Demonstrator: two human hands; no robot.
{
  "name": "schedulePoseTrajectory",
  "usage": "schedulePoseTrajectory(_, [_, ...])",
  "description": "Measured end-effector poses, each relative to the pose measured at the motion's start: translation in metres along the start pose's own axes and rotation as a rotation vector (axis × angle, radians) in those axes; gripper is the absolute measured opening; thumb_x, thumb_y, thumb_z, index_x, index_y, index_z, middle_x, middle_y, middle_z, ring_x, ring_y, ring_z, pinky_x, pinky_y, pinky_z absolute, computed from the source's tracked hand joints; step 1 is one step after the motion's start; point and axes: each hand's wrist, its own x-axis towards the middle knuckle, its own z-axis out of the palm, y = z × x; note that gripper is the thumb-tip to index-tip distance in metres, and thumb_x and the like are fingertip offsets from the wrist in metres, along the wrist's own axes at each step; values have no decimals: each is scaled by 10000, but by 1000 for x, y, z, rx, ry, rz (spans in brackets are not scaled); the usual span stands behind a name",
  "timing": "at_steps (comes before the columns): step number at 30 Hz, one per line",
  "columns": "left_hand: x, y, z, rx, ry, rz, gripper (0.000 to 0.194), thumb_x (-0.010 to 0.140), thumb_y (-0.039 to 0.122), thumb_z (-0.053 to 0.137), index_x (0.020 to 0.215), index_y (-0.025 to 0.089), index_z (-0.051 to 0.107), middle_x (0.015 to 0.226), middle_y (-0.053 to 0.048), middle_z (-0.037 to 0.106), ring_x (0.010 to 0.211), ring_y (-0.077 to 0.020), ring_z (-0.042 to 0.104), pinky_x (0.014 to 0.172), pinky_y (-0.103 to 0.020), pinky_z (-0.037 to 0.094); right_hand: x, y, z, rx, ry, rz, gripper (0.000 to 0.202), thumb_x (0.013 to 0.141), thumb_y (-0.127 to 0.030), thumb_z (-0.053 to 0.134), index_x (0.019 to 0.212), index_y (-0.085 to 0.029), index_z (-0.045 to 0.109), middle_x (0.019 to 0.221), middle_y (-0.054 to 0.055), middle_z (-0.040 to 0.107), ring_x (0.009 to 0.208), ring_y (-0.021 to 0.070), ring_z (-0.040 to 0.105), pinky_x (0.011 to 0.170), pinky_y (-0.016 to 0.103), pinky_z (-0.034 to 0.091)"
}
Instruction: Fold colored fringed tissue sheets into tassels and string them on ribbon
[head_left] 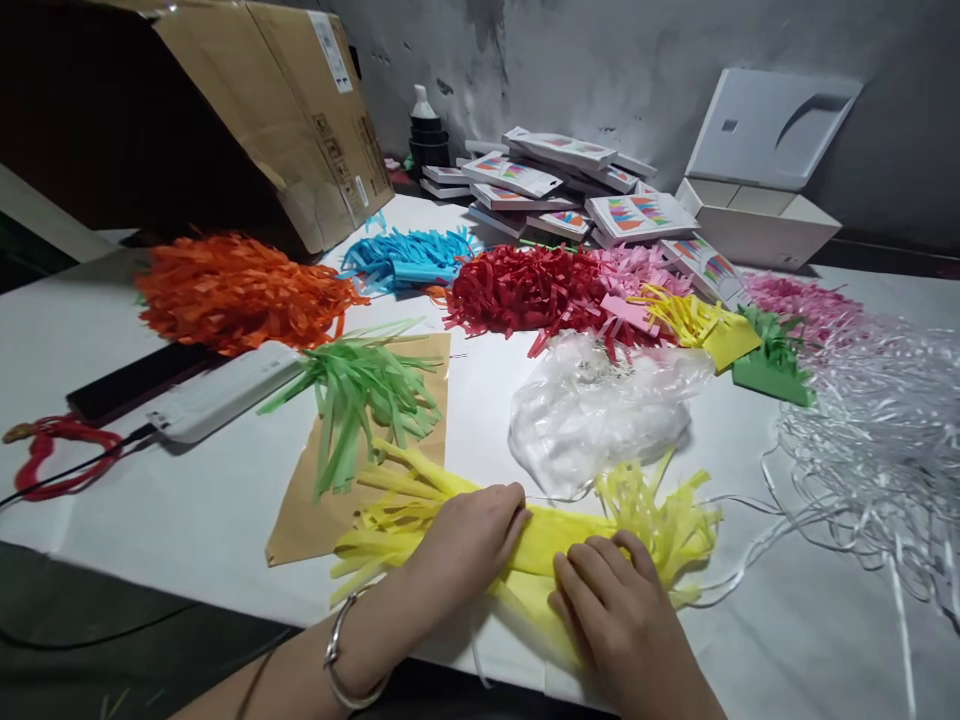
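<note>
A yellow tissue-paper tassel (559,535), with fringed strips at both ends and an uncut middle band, lies across the near part of the table. My left hand (469,540) is closed on the left side of the band, its thumb and fingers near the top edge. On the right side, my right hand (611,600) has its curled fingers over the same band, and its thumb is mostly hidden. A loose flap of thin yellow paper hangs between the hands toward the table edge. White string (739,570) runs from beside the tassel to the right.
Light green fringe (375,390) lies on a brown paper sheet (300,515). Behind are orange fringe (240,290), red fringe (525,290), a clear plastic bag (600,410) and stacked flat boxes (517,175). A white power bank (225,390) sits left, a tangled string heap (885,430) right.
</note>
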Motion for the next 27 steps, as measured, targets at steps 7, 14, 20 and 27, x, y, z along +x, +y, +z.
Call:
schedulePoseTrajectory(7, [-18,4,-2,20,325,385,191,915,178,607,1105,203,608,1216,-119,647,1124,-315,567,945,-480,440,-1,-1,9,116,102,168,220,974,-82,448,903,-181,632,793,31,640,762,169,579,855,369,396])
schedulePoseTrajectory(14, [-22,-4,10,-21,358,513,193,985,104,482,902,192,632,941,-44,683,943,-219,577,943,-431,374,-2,-4,7,1,45,89,285,1017,-116,360,1002,-176,639,902,70,693,909,217,594,982,447,323])
schedulePoseTrajectory(20, [-30,-15,9,-86,305,421,235,1012,162,447,866,205,627,896,-32,672,885,-220,555,875,-424,368,-14,8,-3,120,10,204,279,1025,-129,371,937,-202,625,880,37,650,878,192,571,957,422,313])
schedulePoseTrajectory(27, [-17,-4,-12,128,108,113,198,943,166,552,781,167,666,924,-79,663,862,-267,579,768,-441,414,-5,8,2,-170,-104,344,228,979,-182,486,765,-214,556,787,38,582,806,226,536,890,447,332])
